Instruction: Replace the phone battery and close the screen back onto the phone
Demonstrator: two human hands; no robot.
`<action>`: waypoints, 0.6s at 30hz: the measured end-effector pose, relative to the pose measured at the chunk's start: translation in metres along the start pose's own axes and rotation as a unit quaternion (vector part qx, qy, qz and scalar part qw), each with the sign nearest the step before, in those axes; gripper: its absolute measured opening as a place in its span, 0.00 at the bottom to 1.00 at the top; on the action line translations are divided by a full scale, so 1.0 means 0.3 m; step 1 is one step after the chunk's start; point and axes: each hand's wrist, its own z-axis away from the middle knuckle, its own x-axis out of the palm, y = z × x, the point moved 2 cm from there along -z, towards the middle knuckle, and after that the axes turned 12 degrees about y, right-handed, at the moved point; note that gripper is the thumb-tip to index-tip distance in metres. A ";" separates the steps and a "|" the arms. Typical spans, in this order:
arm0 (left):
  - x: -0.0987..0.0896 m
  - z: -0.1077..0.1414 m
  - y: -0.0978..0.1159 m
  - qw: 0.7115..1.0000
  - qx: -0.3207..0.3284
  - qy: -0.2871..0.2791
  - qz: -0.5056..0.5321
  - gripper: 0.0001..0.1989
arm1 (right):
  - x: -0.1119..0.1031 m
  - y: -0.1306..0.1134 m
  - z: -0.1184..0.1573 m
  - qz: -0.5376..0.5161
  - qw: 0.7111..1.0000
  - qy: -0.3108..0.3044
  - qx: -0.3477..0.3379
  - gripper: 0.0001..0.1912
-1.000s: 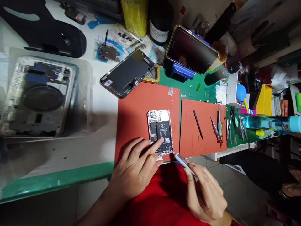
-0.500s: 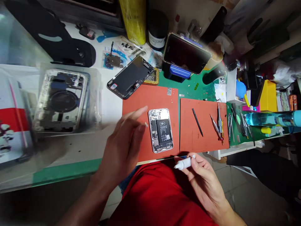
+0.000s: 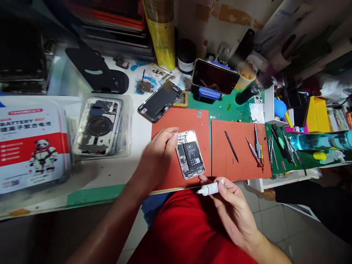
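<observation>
An opened white-framed phone (image 3: 194,156) with its battery showing lies slightly tilted on the left red mat (image 3: 167,185). My left hand (image 3: 162,150) is at its upper left edge, thumb and fingers pinched together; what they hold, if anything, is hidden. Below the mat's front edge, my right hand (image 3: 231,198) grips a small white tube (image 3: 210,189) whose nozzle points left; one finger reaches the phone's lower right corner. A detached screen (image 3: 159,101) rests at the mat's upper left corner.
A black stick (image 3: 231,146), tweezers and screwdrivers (image 3: 257,145) lie on the right red mat (image 3: 220,168). Behind stands a phone on a blue holder (image 3: 209,93). Left are a phone housing in a tray (image 3: 126,128) and a battery box (image 3: 33,146). A person's leg shows at right.
My left hand has moved from beside the phone to its upper left edge. The phone has turned slightly. The tube in my right hand is a little closer to it. The view has shifted.
</observation>
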 end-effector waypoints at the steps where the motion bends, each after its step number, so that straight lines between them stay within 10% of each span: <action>1: -0.015 0.023 -0.007 1.000 0.002 0.006 -0.002 0.24 | 0.005 -0.005 0.002 0.008 1.000 -0.001 -0.009 0.14; 11: -0.105 0.368 -0.073 0.995 -0.087 0.055 0.012 0.18 | 0.145 -0.151 -0.167 0.079 0.991 -0.031 -0.107 0.14; 18: -0.108 0.261 -0.091 0.990 0.025 0.127 -0.058 0.14 | 0.212 -0.242 -0.212 0.083 0.987 -0.030 -0.131 0.14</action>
